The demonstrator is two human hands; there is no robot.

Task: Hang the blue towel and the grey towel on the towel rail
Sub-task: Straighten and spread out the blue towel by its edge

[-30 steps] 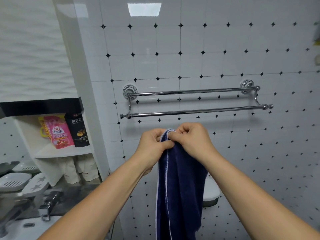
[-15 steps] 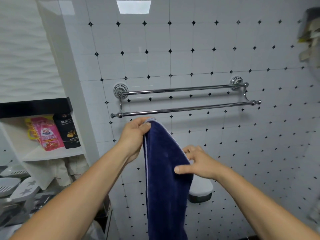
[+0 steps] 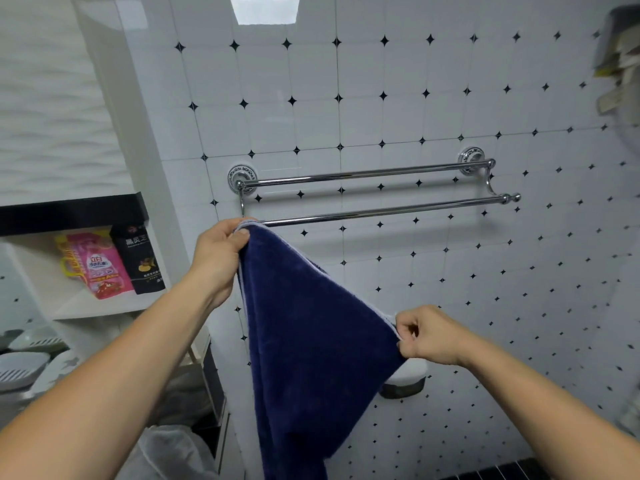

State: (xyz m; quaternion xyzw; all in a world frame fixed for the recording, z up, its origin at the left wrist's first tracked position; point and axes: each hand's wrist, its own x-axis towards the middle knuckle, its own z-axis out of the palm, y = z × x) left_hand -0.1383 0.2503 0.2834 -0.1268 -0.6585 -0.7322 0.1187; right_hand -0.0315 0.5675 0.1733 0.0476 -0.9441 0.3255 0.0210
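My left hand (image 3: 218, 252) and right hand (image 3: 427, 336) each pinch a corner of the soft dark blue towel (image 3: 311, 341) below the shiny metal towel rail (image 3: 377, 212), and a loose pinch could drop it.

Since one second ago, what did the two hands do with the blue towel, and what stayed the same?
Both hands first pinched the blue towel together at one spot. The right hand then slid along the top edge, down and to the right, spreading the towel open. The left hand rose with its corner, close to the lower bar of the towel rail. Unchanged: both hands grip the towel, and the rail is bare.
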